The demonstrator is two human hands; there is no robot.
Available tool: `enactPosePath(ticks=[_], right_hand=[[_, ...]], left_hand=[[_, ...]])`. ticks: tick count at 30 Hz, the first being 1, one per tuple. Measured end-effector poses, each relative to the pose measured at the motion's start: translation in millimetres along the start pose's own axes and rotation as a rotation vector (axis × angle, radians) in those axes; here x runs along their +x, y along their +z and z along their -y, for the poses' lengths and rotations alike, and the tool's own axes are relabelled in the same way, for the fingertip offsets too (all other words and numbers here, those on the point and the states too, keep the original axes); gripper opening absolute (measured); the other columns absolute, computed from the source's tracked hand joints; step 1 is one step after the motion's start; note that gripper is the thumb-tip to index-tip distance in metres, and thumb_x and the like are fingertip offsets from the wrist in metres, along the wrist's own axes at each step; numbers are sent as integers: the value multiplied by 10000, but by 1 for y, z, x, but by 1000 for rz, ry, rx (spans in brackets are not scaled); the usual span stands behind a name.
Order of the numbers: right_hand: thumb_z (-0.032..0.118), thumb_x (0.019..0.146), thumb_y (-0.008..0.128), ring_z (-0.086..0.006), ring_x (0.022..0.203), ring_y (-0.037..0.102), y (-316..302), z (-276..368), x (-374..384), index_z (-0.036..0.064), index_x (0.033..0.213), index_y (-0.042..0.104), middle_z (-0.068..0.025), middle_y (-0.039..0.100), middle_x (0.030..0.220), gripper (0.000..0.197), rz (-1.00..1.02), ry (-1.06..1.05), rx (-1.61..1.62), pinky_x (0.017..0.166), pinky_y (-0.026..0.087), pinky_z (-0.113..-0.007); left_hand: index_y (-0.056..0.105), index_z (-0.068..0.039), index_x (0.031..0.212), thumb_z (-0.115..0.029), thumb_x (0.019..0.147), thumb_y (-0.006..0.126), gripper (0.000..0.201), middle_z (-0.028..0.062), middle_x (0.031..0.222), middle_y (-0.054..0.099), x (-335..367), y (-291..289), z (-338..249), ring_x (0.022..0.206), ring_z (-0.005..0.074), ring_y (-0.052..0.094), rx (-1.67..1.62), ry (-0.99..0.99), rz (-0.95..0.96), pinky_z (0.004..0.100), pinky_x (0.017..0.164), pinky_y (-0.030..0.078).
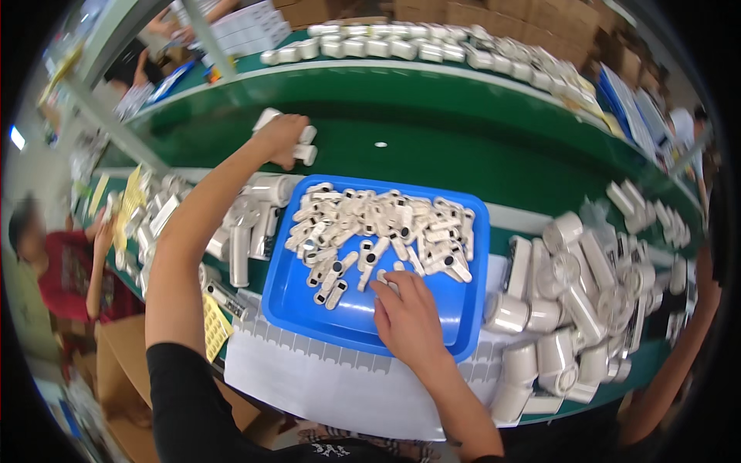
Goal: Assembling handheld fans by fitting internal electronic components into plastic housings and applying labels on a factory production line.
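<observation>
Left hand (284,140): out at the far left, fingers wrapped over a few white pieces (306,155), looks clamped on them. Can't tell whether they sit on the green belt (363,112) or are just off it. Right hand (409,312): fingers bent, tips down at the near edge of a heap of small white parts (363,212); contact likely, but can't tell if it has pinched one.

Step in hand, my read: two-handed sorting, left managing a small batch at the belt, right picking or spreading parts in the tray. Direction of the left's batch isn't readable from this.

Parts heap: inside the blue tray (289,301), bunched toward the far side, overlapping at mixed angles, many with dark ends. Near part of the tray floor is bare blue. Next move calls for the right to isolate one loose part at the heap's near edge without dragging neighbours, and the left to keep its batch together.

Tray overlaps a white sheet (309,390) with grey tabs. Round-bodied white housings (507,314) pile up to the right on the green desk (644,378); more housings (270,190) left of the tray, near a yellow sticker sheet (216,328). On the belt, one small white oval (380,144). Beyond it, white units (386,48) lined up in rows.
</observation>
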State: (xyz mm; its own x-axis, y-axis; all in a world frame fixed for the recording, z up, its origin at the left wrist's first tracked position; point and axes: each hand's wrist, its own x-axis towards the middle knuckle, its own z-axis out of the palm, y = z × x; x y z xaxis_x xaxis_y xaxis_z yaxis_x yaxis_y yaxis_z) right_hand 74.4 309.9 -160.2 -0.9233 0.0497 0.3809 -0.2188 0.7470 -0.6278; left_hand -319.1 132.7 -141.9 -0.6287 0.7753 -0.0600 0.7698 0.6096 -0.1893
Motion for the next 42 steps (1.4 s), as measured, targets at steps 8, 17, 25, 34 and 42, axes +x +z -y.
enactPosePath(ticks=[8,17,25,34,42], right_hand=[[36,761,639,-299,1115,522,20,-7,-6,20,1041,648,-120,557,1108,281,18,19,-16,919,439,-414],[46,783,609,-286,1038,529,29,-8,-10,36,950,655,-104,554,1030,174,-98,-49,-64,884,446,-406],[49,786,602,-302,1019,539,35,-9,-8,29,983,641,-122,565,1018,202,-110,-121,-62,885,450,-420],[134,963,440,-380,1190,519,48,-16,3,20,1155,572,-227,588,1215,260,-233,-2,288,992,404,-464],[108,819,549,-342,1134,502,51,-17,-2,42,970,688,-172,565,1203,216,-233,-103,-24,929,424,-468]], left_hand=[[407,-33,1292,-170,456,825,945,223,1137,579,-23,-50,6,1098,410,558,-169,-210,-48,433,972,471],[416,-62,1268,-151,486,796,874,146,1104,535,-49,-180,-130,1051,334,546,-453,214,-213,390,954,435],[503,-49,1139,-177,467,775,736,151,1070,566,-63,-214,-339,1036,355,550,-378,872,-289,426,904,437],[477,-45,1147,-181,493,805,744,142,1131,517,-49,-167,-421,1119,328,484,-370,977,-443,475,1008,345],[446,-44,1235,-59,592,775,723,148,1187,505,-50,-189,-384,1152,368,470,-302,873,-258,523,1035,343]])
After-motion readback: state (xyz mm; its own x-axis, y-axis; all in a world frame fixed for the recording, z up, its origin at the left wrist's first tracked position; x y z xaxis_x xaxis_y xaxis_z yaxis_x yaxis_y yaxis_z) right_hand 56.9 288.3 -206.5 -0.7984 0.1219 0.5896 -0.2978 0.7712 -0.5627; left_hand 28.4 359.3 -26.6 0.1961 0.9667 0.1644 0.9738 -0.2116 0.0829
